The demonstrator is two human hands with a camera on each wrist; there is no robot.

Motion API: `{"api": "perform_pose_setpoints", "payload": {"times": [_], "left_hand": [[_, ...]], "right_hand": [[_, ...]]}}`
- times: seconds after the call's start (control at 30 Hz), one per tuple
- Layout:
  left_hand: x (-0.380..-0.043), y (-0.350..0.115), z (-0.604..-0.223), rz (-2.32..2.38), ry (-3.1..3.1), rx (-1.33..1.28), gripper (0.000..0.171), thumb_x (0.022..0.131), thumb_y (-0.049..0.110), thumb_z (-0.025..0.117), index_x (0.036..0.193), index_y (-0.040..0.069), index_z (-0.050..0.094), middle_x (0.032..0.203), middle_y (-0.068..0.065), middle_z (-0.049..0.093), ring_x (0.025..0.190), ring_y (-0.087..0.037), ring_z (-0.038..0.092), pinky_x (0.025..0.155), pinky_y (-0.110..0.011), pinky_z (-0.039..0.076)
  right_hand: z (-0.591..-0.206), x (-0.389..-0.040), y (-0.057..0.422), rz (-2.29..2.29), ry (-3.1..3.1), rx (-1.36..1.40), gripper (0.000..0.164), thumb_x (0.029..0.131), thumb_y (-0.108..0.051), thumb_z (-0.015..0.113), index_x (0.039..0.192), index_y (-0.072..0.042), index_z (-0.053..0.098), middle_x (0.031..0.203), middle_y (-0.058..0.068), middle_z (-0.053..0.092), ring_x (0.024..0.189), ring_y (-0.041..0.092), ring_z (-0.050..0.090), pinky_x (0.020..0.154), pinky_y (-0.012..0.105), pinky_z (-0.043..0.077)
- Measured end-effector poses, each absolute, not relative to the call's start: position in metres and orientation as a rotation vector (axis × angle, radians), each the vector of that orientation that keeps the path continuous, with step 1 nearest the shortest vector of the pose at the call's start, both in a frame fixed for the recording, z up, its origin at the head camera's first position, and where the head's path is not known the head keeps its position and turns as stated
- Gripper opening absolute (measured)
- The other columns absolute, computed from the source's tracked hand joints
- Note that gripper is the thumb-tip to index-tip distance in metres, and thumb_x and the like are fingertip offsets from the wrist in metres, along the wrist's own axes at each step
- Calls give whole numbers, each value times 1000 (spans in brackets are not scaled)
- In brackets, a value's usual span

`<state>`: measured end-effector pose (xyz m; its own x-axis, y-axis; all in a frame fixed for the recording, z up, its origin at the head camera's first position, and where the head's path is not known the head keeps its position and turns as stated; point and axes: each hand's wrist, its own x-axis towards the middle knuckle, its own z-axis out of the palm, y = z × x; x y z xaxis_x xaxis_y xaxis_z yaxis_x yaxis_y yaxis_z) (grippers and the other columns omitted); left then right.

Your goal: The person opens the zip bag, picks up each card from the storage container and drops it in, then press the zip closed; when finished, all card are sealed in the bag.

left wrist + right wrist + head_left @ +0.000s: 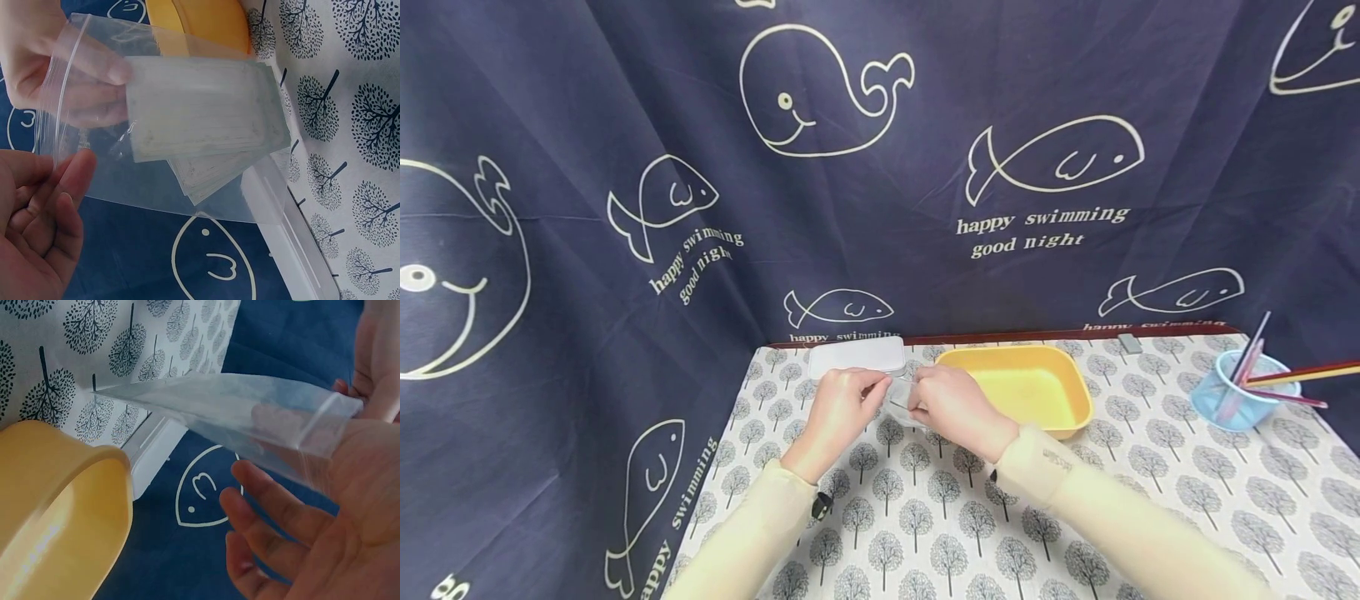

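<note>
A clear zip bag [144,190] is held up between both hands over the table. Inside it lies a stack of pale rectangular cards [200,106], several of them fanned out at a lower corner. With thumb and finger, my left hand [842,406] pinches the bag's edge by the zip strip. My right hand [957,410] reaches in through the mouth, thumb and finger pinching the near end of the stack. In the right wrist view, its other fingers [275,522] spread loosely outside the plastic.
A yellow basin [1026,385] stands just right of the hands. Behind the left hand lies a flat white case [856,357]. Farther right, a light-blue cup [1228,410] holds pens, some slanting outward. A small grey block [1129,342] sits near the back edge, before a dark-blue curtain [925,208].
</note>
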<state>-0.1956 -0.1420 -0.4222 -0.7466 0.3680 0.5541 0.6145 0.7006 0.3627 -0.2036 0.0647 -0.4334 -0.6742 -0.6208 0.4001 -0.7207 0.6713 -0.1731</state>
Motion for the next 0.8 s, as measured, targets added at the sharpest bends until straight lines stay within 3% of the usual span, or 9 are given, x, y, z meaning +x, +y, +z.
{"api": "perform_pose_setpoints", "payload": {"times": [0.23,0.4,0.63,0.8], "left_hand": [[-195,-142,-422,-759,-2457,-753,10,97,11,74,94,10,83,80,1,77,58,-3,58,57,-20,52],[-196,-142,-422,-777,-2451,-746,10,97,11,74,96,9,83,83,-2,78,60,-4,63,62,-22,57],[-198,-142,-422,-756,-2440,-755,11,98,12,73,93,10,82,77,1,76,58,-3,61,59,-20,54],[-200,-141,-422,-748,-2449,-746,13,99,13,72,91,13,83,77,3,76,58,-1,59,59,-19,53]], "right_hand": [[-435,-202,57,395,-2626,932,13,76,-11,89,76,-21,82,77,-5,70,72,17,62,66,37,50],[-434,-200,60,429,-2596,921,10,78,-16,91,81,-20,82,82,-5,71,78,17,65,72,39,53],[-423,-196,74,516,-2524,926,6,84,-17,87,85,-17,81,92,-4,76,87,19,69,83,42,57],[-412,-192,86,656,-2520,841,10,89,-22,84,97,-15,81,94,-2,78,89,20,73,81,42,59]]}}
